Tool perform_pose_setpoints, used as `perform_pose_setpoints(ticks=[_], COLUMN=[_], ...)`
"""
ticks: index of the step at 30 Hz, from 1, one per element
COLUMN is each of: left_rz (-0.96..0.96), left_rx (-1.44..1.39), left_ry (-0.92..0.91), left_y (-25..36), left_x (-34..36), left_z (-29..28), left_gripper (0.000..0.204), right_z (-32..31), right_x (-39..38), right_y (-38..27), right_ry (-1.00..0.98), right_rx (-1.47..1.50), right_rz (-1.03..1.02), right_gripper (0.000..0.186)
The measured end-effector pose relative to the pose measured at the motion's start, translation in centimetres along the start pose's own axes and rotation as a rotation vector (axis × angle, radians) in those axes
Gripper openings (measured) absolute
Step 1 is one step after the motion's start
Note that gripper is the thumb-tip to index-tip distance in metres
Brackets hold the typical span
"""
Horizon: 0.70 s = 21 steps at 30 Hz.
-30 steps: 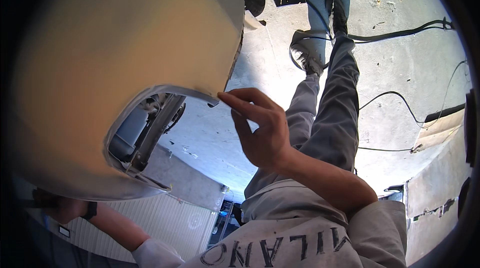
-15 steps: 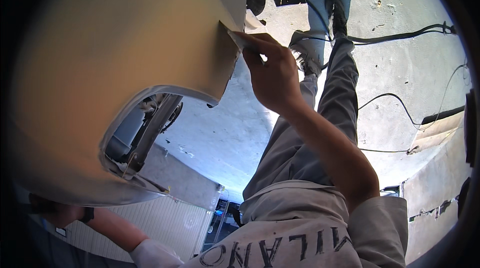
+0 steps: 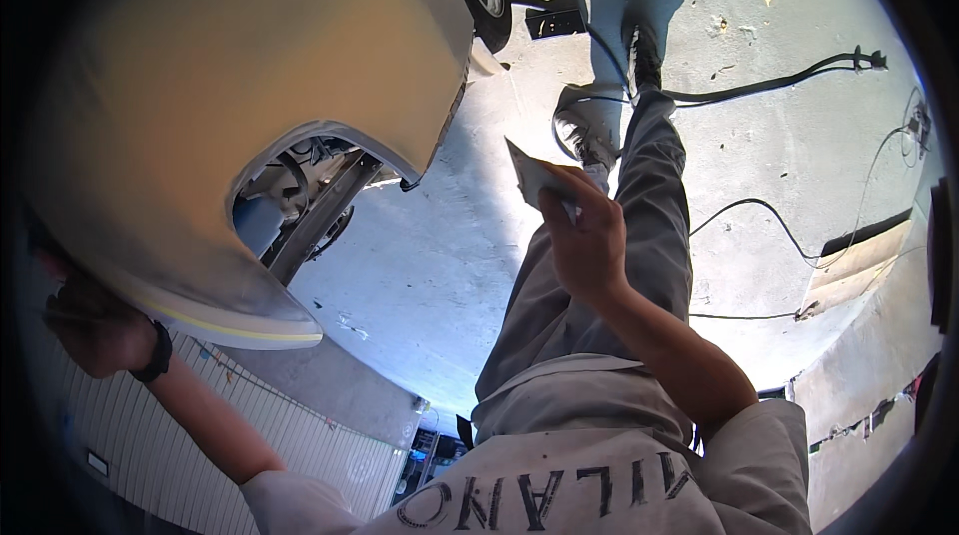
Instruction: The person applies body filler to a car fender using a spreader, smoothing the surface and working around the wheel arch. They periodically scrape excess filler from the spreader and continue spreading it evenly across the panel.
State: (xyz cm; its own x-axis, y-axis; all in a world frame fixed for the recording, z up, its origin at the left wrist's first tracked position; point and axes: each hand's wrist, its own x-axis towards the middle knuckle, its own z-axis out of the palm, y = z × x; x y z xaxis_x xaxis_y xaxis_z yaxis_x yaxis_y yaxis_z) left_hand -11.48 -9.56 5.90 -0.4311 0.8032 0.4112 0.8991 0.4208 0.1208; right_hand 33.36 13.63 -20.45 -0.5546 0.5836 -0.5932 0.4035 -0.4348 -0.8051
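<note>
While the right hand (image 3: 589,240) is off the work, its fingers are closed, thumb against fingers, pinching a thin pale sheet (image 3: 536,175). Sheet sticks out toward upper left, pointed corner leading, with floor (image 3: 420,285) visible between it and the body panel (image 3: 290,45). No contact there.

Panel is tan and curved, fills the left side of the view. Wheel-arch cutout in its lower right part, pale grey along the rim; a dark bar (image 3: 322,218) and some hardware show through. Lower edge runs grey, with a yellow line (image 3: 220,326) along it.

Left hand (image 3: 100,325) is at far left, right by the panel's lower edge. It's dark and blurred; can't tell whether the fingers are open or gripping, or whether they touch the panel. Black wristband (image 3: 156,353) on that wrist.

Around: tyre (image 3: 494,23) just past the panel's upper right, black box (image 3: 557,17) on the floor beside it. Thick black cable (image 3: 779,85) crosses the floor right of the shoes; thinner one (image 3: 764,203) lies nearer. Tan flat piece (image 3: 859,263) at right. Grey trousers (image 3: 654,205) run up the middle, behind the sheet hand. Ribbed pale surface (image 3: 250,425) at lower left, below the panel.
</note>
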Motion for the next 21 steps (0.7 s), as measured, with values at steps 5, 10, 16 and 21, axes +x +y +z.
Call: perform_pose_setpoints(ticks=[5, 10, 16, 21], left_rz=[0.576, 0.123, -1.212, -1.864], left_rx=[0.864, 0.695, -1.082, -2.045], left_ry=[0.3, 0.319, 0.055, 0.469], left_y=[3.1, 22.2, 44.1, 50.2], left_x=[1.0, -5.6, -13.1, -11.3], left_z=[1.8, 3.3, 17.9, 28.0], left_gripper=[0.039, 0.026, 0.029, 0.036], right_z=[-6.8, -11.4, -14.1, -16.4], right_x=[-1.3, -1.2, 1.4, 7.5], right_y=[-1.6, -7.6, -12.0, -9.4], right_ry=[-0.083, -0.174, -0.718, -1.071], right_rx=[-0.265, -0.36, -0.289, -0.334], right_rz=[-0.33, -0.609, -1.196, -1.396], right_gripper=[0.032, 0.034, 0.038, 0.028])
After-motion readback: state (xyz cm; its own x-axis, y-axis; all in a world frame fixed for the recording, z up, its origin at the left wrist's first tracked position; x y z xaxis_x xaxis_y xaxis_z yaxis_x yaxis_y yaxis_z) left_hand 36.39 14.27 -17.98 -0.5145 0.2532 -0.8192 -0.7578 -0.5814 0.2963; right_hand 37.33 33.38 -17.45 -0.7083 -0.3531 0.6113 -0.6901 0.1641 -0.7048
